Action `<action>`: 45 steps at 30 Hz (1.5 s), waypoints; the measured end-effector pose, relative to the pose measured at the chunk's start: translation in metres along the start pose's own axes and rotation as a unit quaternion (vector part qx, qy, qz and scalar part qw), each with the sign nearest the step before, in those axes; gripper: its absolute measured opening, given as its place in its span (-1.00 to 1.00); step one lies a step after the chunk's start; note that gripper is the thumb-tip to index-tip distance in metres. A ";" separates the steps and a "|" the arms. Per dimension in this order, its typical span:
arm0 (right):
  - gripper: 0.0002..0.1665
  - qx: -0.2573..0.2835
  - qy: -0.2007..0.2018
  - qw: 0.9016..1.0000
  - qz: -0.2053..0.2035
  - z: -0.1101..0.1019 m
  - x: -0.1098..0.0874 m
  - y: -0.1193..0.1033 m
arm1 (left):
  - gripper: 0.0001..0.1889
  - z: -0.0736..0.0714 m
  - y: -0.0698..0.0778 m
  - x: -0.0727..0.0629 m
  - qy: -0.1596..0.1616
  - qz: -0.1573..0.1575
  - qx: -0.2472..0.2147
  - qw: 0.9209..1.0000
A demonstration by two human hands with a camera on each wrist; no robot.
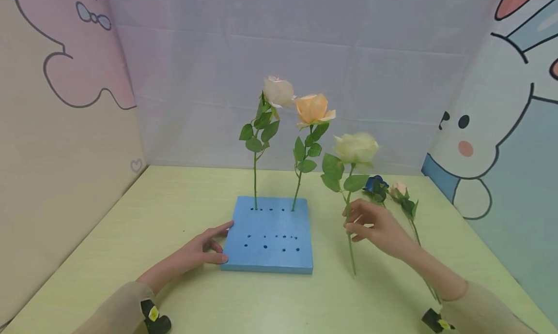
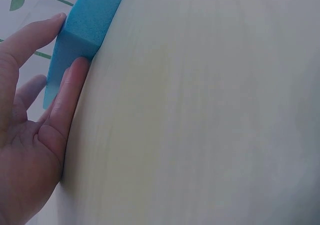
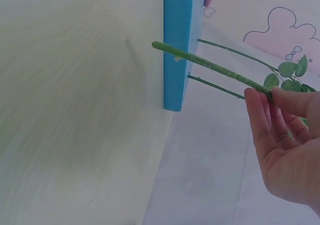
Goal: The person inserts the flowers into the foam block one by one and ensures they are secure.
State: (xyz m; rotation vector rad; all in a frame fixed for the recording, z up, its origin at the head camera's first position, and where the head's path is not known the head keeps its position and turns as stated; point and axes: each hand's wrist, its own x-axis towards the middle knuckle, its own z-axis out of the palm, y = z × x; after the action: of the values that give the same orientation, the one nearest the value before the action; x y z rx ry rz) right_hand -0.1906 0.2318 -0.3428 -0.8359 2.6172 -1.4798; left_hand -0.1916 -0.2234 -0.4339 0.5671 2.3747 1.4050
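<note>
My right hand [image 1: 378, 227] pinches the green stem of a pale white rose [image 1: 356, 148] between thumb and fingers. The rose is held upright to the right of a blue foam block [image 1: 270, 225]. In the right wrist view, the bare lower end of the stem [image 3: 200, 61] sticks out past the fingertips, apart from the block. Fingertips and thumb of my left hand [image 1: 204, 249] touch the block's left side, as the left wrist view also shows. A pinkish-white rose [image 1: 279, 91] and a peach rose [image 1: 313, 109] stand in holes along the block's back row.
A blue rose [image 1: 376, 184] and a pale pink rose [image 1: 398, 190] lie on the table [image 1: 183, 295] at the right, partly behind my right hand and forearm. More holes dot the block's middle and front. A pale cloth backdrop [image 1: 196, 97] hangs behind the table.
</note>
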 end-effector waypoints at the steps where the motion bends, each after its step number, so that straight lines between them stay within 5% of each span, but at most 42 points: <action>1: -0.82 -0.006 0.003 1.000 -0.002 0.001 0.001 -0.001 | -0.12 0.000 0.000 0.000 0.000 -0.003 0.000 1.000; 12: -0.83 -0.042 0.045 0.998 -0.031 0.015 0.014 -0.008 | -0.13 0.001 0.002 0.000 0.003 -0.007 0.003 1.000; 29: -0.87 -0.044 0.044 0.991 -0.120 0.042 0.046 -0.026 | -0.13 0.003 0.004 -0.001 0.009 -0.028 -0.003 1.000; 45: -0.92 -0.028 0.019 0.995 -0.098 0.056 0.071 -0.031 | -0.13 0.001 0.000 0.000 0.000 0.001 -0.010 1.000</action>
State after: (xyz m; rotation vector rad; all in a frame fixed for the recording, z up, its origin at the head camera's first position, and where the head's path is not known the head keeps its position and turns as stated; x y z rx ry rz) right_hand -0.2227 0.1421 -0.3318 -1.1106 2.6817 -1.4844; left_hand -0.1912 -0.2229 -0.4340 0.5645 2.3587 1.4280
